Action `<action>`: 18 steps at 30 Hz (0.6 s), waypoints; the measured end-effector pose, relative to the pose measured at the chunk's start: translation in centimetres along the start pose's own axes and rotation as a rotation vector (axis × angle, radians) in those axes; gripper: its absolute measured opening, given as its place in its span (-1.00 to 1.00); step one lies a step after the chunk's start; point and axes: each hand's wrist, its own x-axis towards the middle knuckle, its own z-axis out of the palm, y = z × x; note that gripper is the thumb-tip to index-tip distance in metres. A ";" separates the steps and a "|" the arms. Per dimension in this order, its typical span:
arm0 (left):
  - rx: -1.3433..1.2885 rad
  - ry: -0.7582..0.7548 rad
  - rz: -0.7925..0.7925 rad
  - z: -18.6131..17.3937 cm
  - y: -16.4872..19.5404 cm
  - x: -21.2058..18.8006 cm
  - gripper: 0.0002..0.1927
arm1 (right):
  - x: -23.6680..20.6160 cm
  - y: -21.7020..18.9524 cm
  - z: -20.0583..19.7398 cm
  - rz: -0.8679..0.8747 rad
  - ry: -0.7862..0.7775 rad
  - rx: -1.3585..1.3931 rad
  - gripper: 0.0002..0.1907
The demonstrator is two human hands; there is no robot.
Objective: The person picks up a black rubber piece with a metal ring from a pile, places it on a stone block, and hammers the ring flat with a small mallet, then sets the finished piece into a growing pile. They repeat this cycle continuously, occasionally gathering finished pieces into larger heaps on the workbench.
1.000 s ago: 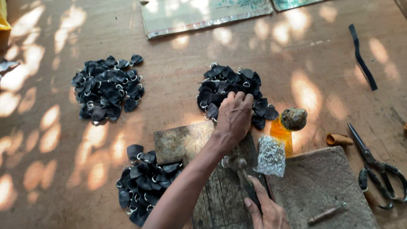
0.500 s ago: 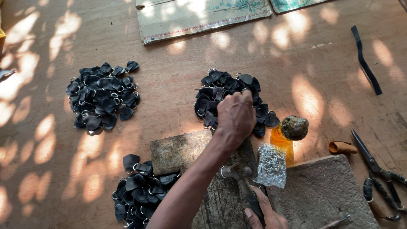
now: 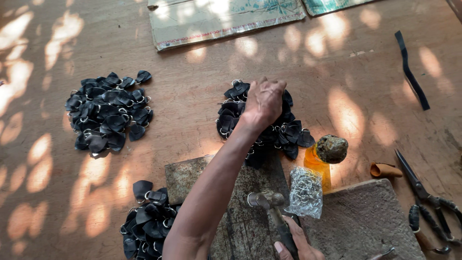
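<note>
My left hand [image 3: 262, 102] reaches forward and lies knuckles-up on the middle pile of black leather pieces with metal rings [image 3: 284, 130]. Its fingers curl down into the pile, so the fingertips are hidden. At the bottom edge my right hand [image 3: 294, 246] grips the handle of a hammer [image 3: 269, 204]. The hammer's metal head rests over a worn metal plate [image 3: 192, 175]. A small clear bag of metal rings [image 3: 304, 192] lies just right of the hammer head.
Two more piles of black pieces lie at the far left [image 3: 108, 113] and the near left [image 3: 149, 219]. An orange bottle with a lumpy stopper [image 3: 329, 151], a grey stone slab [image 3: 365, 221], scissors [image 3: 426, 197], a black strap [image 3: 409, 70] and cardboard sheets [image 3: 221, 19] surround them.
My left hand has stayed on the middle pile and pushed slightly deeper into it. The right hand and hammer have hardly moved.
</note>
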 end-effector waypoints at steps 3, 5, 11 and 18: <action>-0.124 -0.100 -0.181 0.2 0.1 0.5 -0.93 | -0.3 -0.1 -0.5 0.161 -0.083 -0.012 -0.33; -0.197 -0.163 -0.310 -0.6 -0.3 0.4 -0.76 | -0.4 -0.3 -0.8 0.297 -0.155 -0.035 -0.29; 0.042 0.000 -0.141 -5.9 -1.2 -3.4 -0.75 | 0.2 -1.0 -1.1 0.281 -0.190 -0.011 -0.28; -0.202 -0.457 -0.035 -10.0 1.7 -12.3 -0.82 | 0.1 -2.4 -1.8 0.351 -0.211 0.069 -0.28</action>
